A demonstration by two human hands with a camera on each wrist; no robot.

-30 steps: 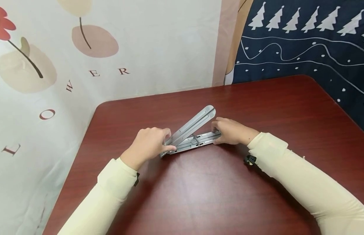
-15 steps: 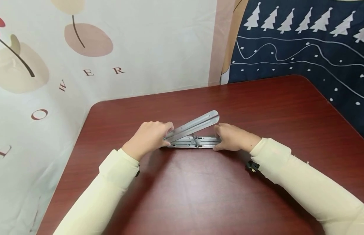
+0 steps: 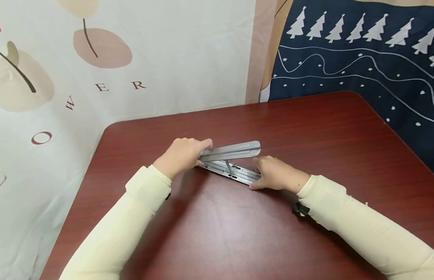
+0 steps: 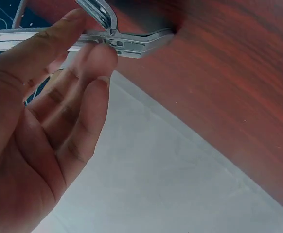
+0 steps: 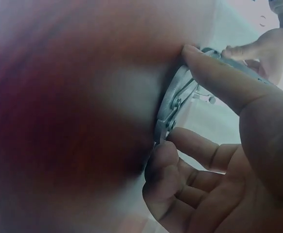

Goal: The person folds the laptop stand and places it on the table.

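A silver hinged metal stand (image 3: 234,151) lies between my two hands, its long ribbed upper arm raised over a slotted base (image 3: 243,174). A thin strut (image 3: 229,167) stands between the two parts near the middle. My left hand (image 3: 184,155) grips the hinged end at the left, fingers behind and thumb in front. At the base's other end, my right hand (image 3: 278,173) pinches it between thumb and fingers. The left wrist view shows the metal end (image 4: 136,46) beyond the left fingertips. In the right wrist view, the end of the base (image 5: 170,102) sits between thumb and fingers.
The dark red wooden table (image 3: 217,233) extends under both arms. A pale flower-print cloth (image 3: 188,50) hangs along its left and back. Behind the right side is a navy cloth (image 3: 322,62) with white trees.
The metal stand has turned clockwise, its right end now nearer to me. Its upper arm has come down closer to the base. My right hand has moved nearer with it.
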